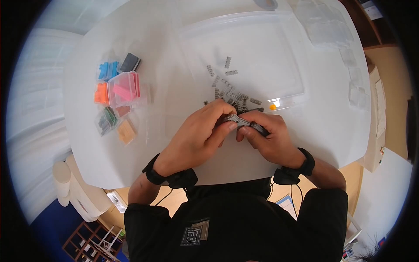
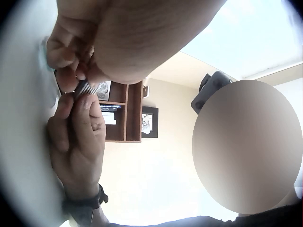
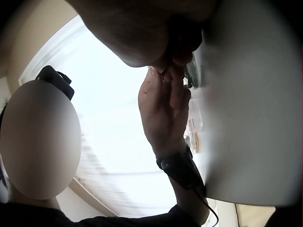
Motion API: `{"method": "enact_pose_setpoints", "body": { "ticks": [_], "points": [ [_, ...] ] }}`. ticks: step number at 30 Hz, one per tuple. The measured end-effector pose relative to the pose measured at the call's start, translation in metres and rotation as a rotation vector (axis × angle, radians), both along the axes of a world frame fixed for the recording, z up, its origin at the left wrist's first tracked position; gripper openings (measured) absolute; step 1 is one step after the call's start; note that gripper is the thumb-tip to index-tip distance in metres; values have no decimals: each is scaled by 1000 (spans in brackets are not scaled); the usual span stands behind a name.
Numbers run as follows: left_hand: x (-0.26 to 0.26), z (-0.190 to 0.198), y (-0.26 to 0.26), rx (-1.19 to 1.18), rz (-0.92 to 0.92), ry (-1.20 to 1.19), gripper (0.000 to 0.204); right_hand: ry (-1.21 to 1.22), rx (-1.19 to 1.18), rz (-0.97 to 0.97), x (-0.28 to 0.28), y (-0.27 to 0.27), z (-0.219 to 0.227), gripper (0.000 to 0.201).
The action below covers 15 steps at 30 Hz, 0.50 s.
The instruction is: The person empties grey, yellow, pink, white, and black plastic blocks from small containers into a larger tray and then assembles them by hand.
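Close over the table's near half, my left hand (image 1: 203, 129) and right hand (image 1: 273, 135) meet around a grey ribbed toy-brick piece (image 1: 243, 122). The left thumb and fingers pinch its left end, and those of the right hand grip its darker right end. In the left wrist view, light ridges show on the piece (image 2: 86, 88) between the two sets of fingertips. The right wrist view shows both hands together, with the piece hidden by fingers. Just beyond them lies a loose pile of small grey studded bricks (image 1: 238, 96), partly covered by the hands.
At the left stand small clear boxes with pink (image 1: 124, 89), orange (image 1: 101, 93) and blue pieces (image 1: 108, 70). A large clear tray (image 1: 262, 48) lies beyond the bricks. An orange bit (image 1: 273, 107) sits right of the pile. Clear plastic containers (image 1: 325, 24) stand at the far right.
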<state>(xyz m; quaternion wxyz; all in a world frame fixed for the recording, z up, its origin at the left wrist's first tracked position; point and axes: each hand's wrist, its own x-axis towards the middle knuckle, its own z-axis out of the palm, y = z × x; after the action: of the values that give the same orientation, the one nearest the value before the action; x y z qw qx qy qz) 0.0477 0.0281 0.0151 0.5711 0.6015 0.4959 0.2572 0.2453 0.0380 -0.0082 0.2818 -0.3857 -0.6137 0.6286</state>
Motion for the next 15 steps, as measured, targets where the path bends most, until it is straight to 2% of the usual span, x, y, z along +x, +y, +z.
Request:
{"method": "enact_pose_setpoints", "body": {
  "ticks": [3, 8, 15],
  "points": [
    [1, 0, -1, -27, 71, -43, 10, 23, 76, -30, -1, -1, -3, 14],
    [4, 0, -1, -18, 132, -121, 9, -59, -39, -27, 0, 0, 6, 10],
    [5, -3, -1, 5, 144, -123, 10, -46, -32, -29, 1, 0, 4, 9]
  ]
}}
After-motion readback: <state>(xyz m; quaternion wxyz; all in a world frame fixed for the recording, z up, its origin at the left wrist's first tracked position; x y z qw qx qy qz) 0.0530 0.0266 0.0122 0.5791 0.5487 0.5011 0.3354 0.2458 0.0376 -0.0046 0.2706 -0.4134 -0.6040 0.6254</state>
